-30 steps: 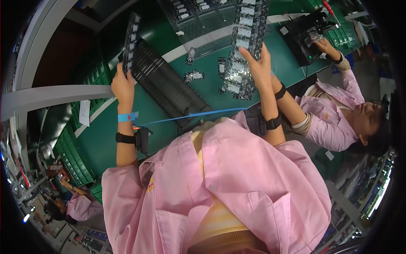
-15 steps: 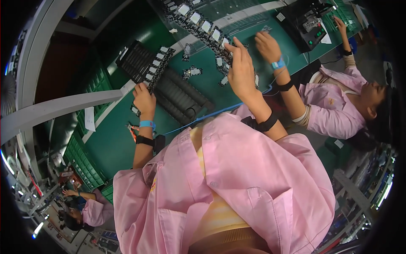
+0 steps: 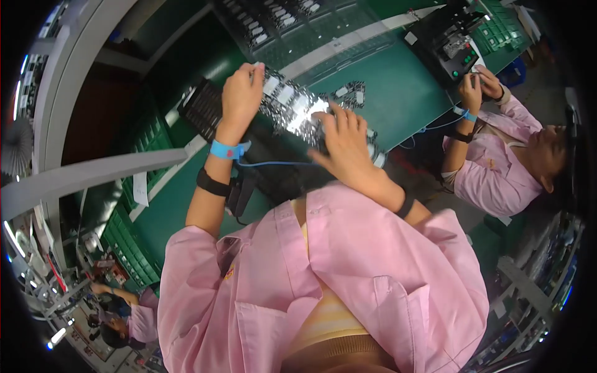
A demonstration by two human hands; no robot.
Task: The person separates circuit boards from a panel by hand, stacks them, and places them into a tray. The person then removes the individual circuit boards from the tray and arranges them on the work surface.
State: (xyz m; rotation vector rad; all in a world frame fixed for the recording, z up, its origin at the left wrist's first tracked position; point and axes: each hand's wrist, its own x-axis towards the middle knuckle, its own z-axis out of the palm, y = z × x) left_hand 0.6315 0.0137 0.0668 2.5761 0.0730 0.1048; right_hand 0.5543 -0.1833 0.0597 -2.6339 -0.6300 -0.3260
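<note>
A row of small circuit boards (image 3: 281,94) with white rectangular parts and a bright silvery glare spans the space between my hands over the green bench. My left hand (image 3: 241,98) is closed on its upper left end, fingertips at the edge. My right hand (image 3: 349,144) lies over the lower right end with fingers stretched out and thumb apart. Whether its fingertips press on the boards is hard to tell. Several loose circuit boards (image 3: 352,94) lie just beyond my right hand. A blue wrist strap (image 3: 227,150) with a cord circles my left wrist.
A black ribbed tray (image 3: 202,110) sits left of my left hand. Beyond the row, a clear sheet-like tray (image 3: 273,25) holds more boards. A black machine (image 3: 438,46) with green buttons stands at the far right, beside a co-worker's hands (image 3: 476,90). A grey bar (image 3: 106,163) crosses at left.
My left hand has moved up and right, onto the row of boards. My right hand has lowered, fingers spreading. The co-worker's hand has withdrawn from beside my right hand toward the machine.
</note>
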